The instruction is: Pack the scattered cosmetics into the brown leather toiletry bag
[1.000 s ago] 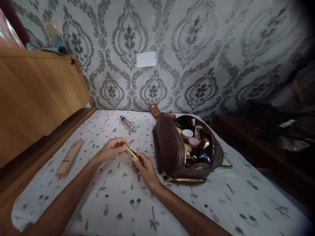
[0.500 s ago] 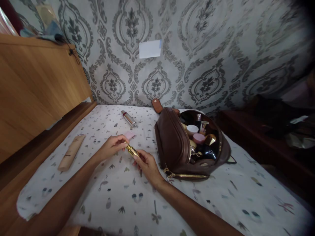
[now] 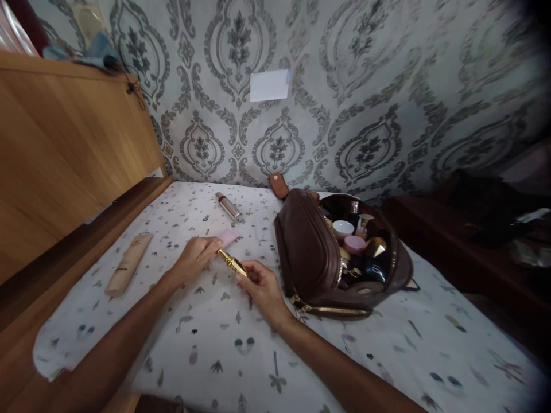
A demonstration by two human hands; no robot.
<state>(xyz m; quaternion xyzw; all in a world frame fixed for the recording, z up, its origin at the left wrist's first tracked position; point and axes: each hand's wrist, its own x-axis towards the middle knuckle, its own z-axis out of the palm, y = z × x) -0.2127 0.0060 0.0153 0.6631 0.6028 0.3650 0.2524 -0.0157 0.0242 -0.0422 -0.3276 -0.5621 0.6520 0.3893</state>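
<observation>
My right hand [image 3: 262, 289] pinches a slim shiny gold cosmetic tube [image 3: 231, 261] by its lower end, its other end slanting up toward my left hand [image 3: 198, 255]. The fingers of my left hand are curled beside the tube's far end; their tips are partly hidden, and what they grip cannot be made out. A pale pink flat item [image 3: 229, 236] lies on the cloth just behind those fingers. Right of my hands stands an open brown cosmetic bag [image 3: 307, 249], holding a white jar [image 3: 343, 229], a pink-lidded jar [image 3: 354, 245] and several bottles.
A beige squeeze tube [image 3: 129, 265] lies on the patterned white cloth [image 3: 206, 355] at the left. Farther back is a silver tube [image 3: 229, 207] with a dark red band. A wooden cabinet [image 3: 77, 143] borders the left side, and a patterned wall [image 3: 297, 132] rises behind.
My left fingertips have drawn back slightly from the gold tube's far end, showing more of it and of the pink item. My right hand keeps its hold. The view has shifted slightly left.
</observation>
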